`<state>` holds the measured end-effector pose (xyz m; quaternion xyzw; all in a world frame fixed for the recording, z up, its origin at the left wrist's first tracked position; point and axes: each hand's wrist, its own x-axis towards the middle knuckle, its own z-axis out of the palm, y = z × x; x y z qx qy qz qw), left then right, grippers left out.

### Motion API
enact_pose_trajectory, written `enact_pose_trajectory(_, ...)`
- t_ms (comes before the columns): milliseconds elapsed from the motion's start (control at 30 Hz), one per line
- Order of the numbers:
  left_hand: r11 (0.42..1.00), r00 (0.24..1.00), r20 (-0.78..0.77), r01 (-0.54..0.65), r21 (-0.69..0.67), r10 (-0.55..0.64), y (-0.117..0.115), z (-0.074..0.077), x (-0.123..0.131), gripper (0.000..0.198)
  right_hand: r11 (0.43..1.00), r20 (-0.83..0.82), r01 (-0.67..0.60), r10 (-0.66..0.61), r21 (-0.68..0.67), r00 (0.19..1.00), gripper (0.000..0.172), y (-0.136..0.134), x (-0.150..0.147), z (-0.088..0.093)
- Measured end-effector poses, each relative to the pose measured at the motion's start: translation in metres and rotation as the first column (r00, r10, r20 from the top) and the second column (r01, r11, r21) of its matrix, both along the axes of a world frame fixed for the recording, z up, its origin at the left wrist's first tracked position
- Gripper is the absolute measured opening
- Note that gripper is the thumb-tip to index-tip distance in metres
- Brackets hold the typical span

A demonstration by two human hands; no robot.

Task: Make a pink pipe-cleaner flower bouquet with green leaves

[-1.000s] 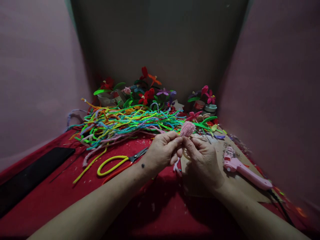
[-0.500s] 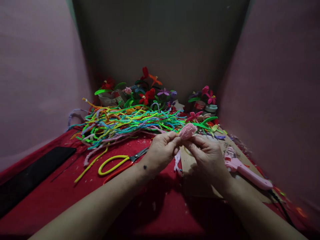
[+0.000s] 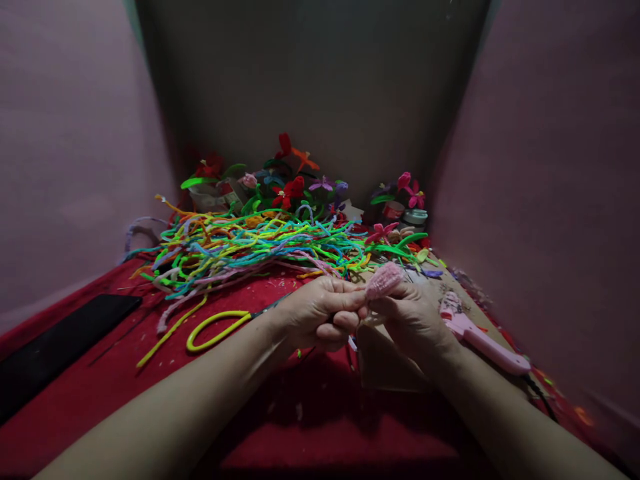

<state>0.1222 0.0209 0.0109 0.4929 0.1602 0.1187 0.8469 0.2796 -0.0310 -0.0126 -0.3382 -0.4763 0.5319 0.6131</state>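
Observation:
A pink fuzzy pipe-cleaner petal (image 3: 385, 280), rounded like a bud, is held between my two hands above the table. My left hand (image 3: 330, 310) pinches its lower left end, fingers curled. With thumb and fingers closed, my right hand (image 3: 413, 317) grips it from the right and below. The exact fingertip contact is partly hidden. Below my left wrist lie yellow-handled scissors (image 3: 220, 328), their blades mostly covered by the hand. To the right of my right hand a pink glue gun (image 3: 483, 343) rests on a piece of cardboard (image 3: 387, 367).
A large heap of coloured pipe cleaners (image 3: 255, 247) spreads across the red cloth (image 3: 300, 427). Finished fuzzy flowers (image 3: 290, 191) stand behind it. A black flat object (image 3: 70, 333) lies at left. Jars (image 3: 415, 217) and loose petals are at back right. Pink walls flank both sides.
Both hands have moved slightly lower with the pink petal, which sits a bit further right and lower. My left hand has turned, its curled fingers now showing. The whole view has shifted slightly.

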Motion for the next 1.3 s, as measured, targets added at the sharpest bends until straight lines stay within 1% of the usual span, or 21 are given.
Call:
enact_pose_trajectory(67, 0.998, 0.998, -0.031, -0.047, 0.046, 0.049, -0.001, 0.003, -0.001, 0.026, 0.999, -0.052, 0.035, -0.037, -0.042, 0.998, 0.011, -0.002, -0.004, 0.001)
enact_pose_trajectory(167, 0.986, 0.991, -0.060, -0.111, 0.124, 0.119, -0.004, 0.007, -0.001, 0.027, 0.994, -0.128, 0.036, -0.049, -0.106, 0.991, 0.012, -0.003, -0.010, 0.003)
enact_pose_trajectory(267, 0.973, 0.987, -0.058, -0.138, 0.186, 0.151, -0.008, 0.008, 0.000, 0.029, 0.989, -0.193, 0.028, -0.056, -0.143, 0.980, 0.015, -0.003, -0.013, 0.004)
enact_pose_trajectory(333, 0.956, 0.979, -0.068, -0.172, 0.238, 0.193, -0.011, 0.009, 0.002, 0.027, 0.988, -0.211, 0.039, -0.071, -0.150, 0.975, 0.014, -0.002, -0.013, 0.004)
enact_pose_trajectory(400, 0.918, 0.961, -0.092, -0.217, 0.331, 0.261, -0.014, 0.011, 0.004, 0.025, 0.988, -0.209, 0.052, -0.082, -0.146, 0.974, 0.013, -0.002, -0.013, 0.004)
enact_pose_trajectory(533, 0.814, 0.923, -0.107, -0.266, 0.516, 0.369, -0.020, 0.015, 0.008, 0.028, 0.988, -0.190, 0.090, -0.114, -0.126, 0.975, 0.011, -0.001, -0.011, 0.003)
enact_pose_trajectory(667, 0.727, 0.886, -0.101, -0.302, 0.617, 0.453, -0.025, 0.014, 0.010, 0.029, 0.983, -0.174, 0.128, -0.151, -0.135, 0.973, 0.010, -0.002, -0.014, 0.004)
enact_pose_trajectory(767, 0.637, 0.858, -0.050, -0.340, 0.691, 0.512, -0.026, 0.010, 0.012, 0.028, 0.980, -0.179, 0.151, -0.173, -0.130, 0.968, 0.012, -0.001, -0.016, 0.004)
enact_pose_trajectory(800, 0.623, 0.853, -0.024, -0.361, 0.694, 0.521, -0.026, 0.009, 0.012, 0.028, 0.980, -0.187, 0.156, -0.176, -0.121, 0.966, 0.012, -0.001, -0.016, 0.004)
enact_pose_trajectory(833, 0.628, 0.852, -0.003, -0.383, 0.677, 0.523, -0.025, 0.009, 0.012, 0.028, 0.981, -0.193, 0.156, -0.175, -0.111, 0.966, 0.011, -0.001, -0.016, 0.004)
enact_pose_trajectory(867, 0.656, 0.856, 0.010, -0.403, 0.638, 0.516, -0.025, 0.008, 0.012, 0.028, 0.983, -0.192, 0.154, -0.171, -0.100, 0.966, 0.011, -0.001, -0.016, 0.004)
enact_pose_trajectory(900, 0.703, 0.866, 0.014, -0.416, 0.577, 0.501, -0.024, 0.008, 0.012, 0.027, 0.985, -0.186, 0.151, -0.165, -0.087, 0.969, 0.010, -0.001, -0.016, 0.004)
enact_pose_trajectory(933, 0.763, 0.882, 0.013, -0.416, 0.494, 0.472, -0.023, 0.008, 0.011, 0.027, 0.986, -0.170, 0.149, -0.160, -0.075, 0.972, 0.010, -0.001, -0.015, 0.005)
enact_pose_trajectory(1000, 0.875, 0.922, 0.013, -0.373, 0.308, 0.388, -0.022, 0.009, 0.009, 0.024, 0.988, -0.122, 0.150, -0.155, -0.047, 0.980, 0.009, -0.001, -0.013, 0.007)
enact_pose_trajectory(1067, 0.941, 0.953, 0.041, -0.302, 0.155, 0.299, -0.020, 0.010, 0.006, 0.020, 0.989, -0.072, 0.150, -0.151, -0.018, 0.986, 0.008, -0.001, -0.009, 0.009)
enact_pose_trajectory(1167, 0.981, 0.977, 0.097, -0.195, 0.022, 0.192, -0.019, 0.010, 0.002, 0.016, 0.990, -0.019, 0.140, -0.140, 0.025, 0.990, 0.004, 0.000, -0.003, 0.010)
enact_pose_trajectory(1233, 0.991, 0.983, 0.125, -0.131, -0.035, 0.134, -0.019, 0.011, 0.001, 0.015, 0.993, 0.004, 0.113, -0.114, 0.028, 0.994, 0.004, 0.001, -0.001, 0.010)
enact_pose_trajectory(1300, 0.993, 0.987, 0.126, -0.091, -0.079, 0.100, -0.019, 0.011, 0.001, 0.016, 0.998, 0.010, 0.070, -0.070, -0.001, 0.997, 0.006, 0.002, 0.000, 0.010)
